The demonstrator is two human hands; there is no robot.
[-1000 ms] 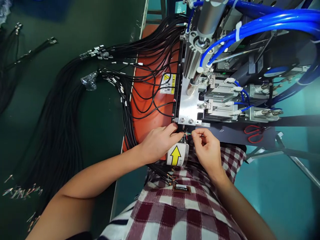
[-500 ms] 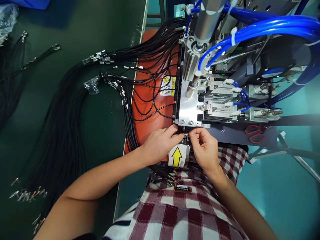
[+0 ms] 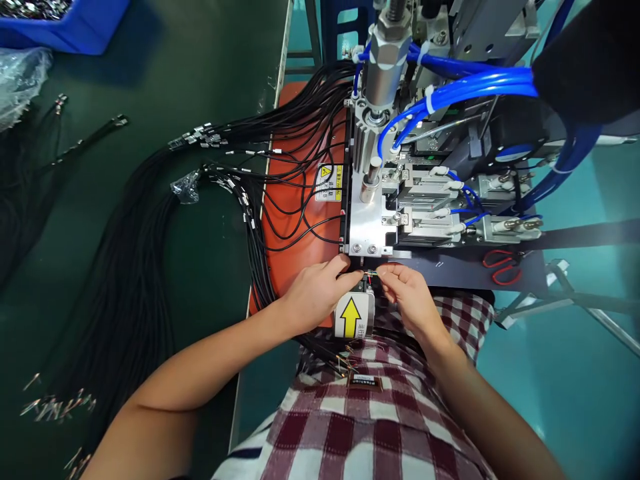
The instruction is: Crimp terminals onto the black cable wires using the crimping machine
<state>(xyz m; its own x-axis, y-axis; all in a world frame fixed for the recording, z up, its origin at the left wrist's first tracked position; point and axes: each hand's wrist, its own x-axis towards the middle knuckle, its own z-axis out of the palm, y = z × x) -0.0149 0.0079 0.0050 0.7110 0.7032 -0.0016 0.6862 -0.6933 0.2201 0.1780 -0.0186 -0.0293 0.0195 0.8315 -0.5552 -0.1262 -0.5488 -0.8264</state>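
Observation:
At the near end of the machine's metal plate (image 3: 369,223), my two hands work close together. My left hand (image 3: 314,295) is closed in a pinch on a cable end, its thumb and forefinger pointing right; the rest of that cable is hidden. Short thin wires (image 3: 370,273) cross the narrow gap to my right hand (image 3: 409,291), whose thumb and forefinger are closed on their tips. Just below the fingers is a label with a yellow arrow (image 3: 350,317). More bare-ended black cables (image 3: 333,357) lie at my apron.
Black cables (image 3: 135,247) with metal connectors spread over the dark green table (image 3: 210,280) and orange board (image 3: 295,267). Blue air hoses (image 3: 480,90) arch over the machine. Red-handled scissors (image 3: 503,267) lie on the right; a blue bin (image 3: 85,30) stands top left.
My right hand has shifted slightly away from the left, and the thin wires between them now show more clearly. The camera view has tilted, bringing the blue bin further into sight.

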